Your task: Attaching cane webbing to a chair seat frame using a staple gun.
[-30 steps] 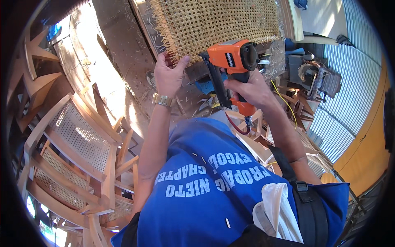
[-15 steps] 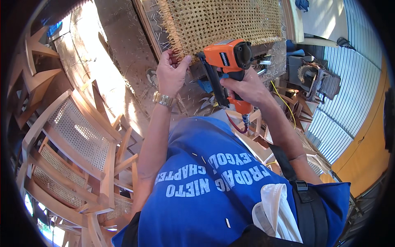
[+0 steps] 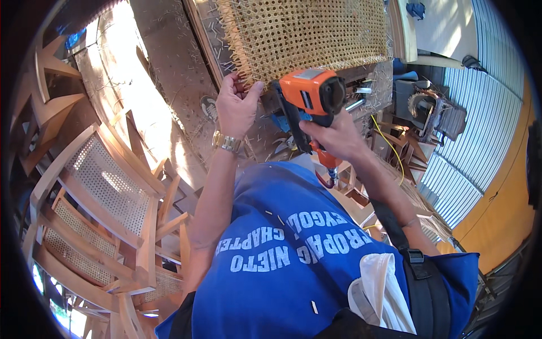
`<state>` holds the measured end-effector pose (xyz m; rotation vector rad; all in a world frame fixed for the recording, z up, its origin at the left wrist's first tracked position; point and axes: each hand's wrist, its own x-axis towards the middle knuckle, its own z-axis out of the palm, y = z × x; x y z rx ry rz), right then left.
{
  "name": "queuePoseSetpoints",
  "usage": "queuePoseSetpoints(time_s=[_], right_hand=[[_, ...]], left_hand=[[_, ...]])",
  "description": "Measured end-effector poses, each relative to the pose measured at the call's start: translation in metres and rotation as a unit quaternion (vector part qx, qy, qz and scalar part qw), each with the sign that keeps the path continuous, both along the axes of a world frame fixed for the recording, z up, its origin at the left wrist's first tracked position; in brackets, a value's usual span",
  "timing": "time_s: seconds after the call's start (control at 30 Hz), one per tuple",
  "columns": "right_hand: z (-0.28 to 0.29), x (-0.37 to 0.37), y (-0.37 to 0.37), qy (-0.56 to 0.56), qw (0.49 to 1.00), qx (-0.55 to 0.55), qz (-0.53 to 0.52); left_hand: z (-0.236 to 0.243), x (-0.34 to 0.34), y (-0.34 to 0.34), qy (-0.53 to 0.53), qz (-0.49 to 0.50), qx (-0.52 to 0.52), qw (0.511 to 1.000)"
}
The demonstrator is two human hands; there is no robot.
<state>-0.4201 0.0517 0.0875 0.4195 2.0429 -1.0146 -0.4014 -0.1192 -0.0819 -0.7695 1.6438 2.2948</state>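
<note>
A panel of woven cane webbing lies on the bench ahead, with frayed strands along its left edge. My left hand, a gold watch on its wrist, grips the panel's near left corner, thumb toward the front edge and fingers at the frayed side. An orange and black pneumatic staple gun is in my right hand, which wraps round its handle. The gun's nose is by the near edge of the cane, just right of my left thumb; whether it touches cannot be told.
Wooden chair frames with cane panels stand at the left. Loose staples lie scattered over the bench. A yellow hose runs at the right, near a cluttered machine. Corrugated metal sheeting lies beyond.
The staple gun and my right hand have shifted slightly toward me and tilted. My left hand has moved a little nearer to me, still at the cane's corner.
</note>
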Motion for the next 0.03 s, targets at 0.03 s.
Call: queuePoseSetpoints(time_s=[0.03], right_hand=[[-0.0038, 0.0122, 0.0031, 0.054, 0.998, -0.008, -0.003]], left_hand=[[-0.0003, 0.0005, -0.0024, -0.016, -0.036, -0.021, 0.999]])
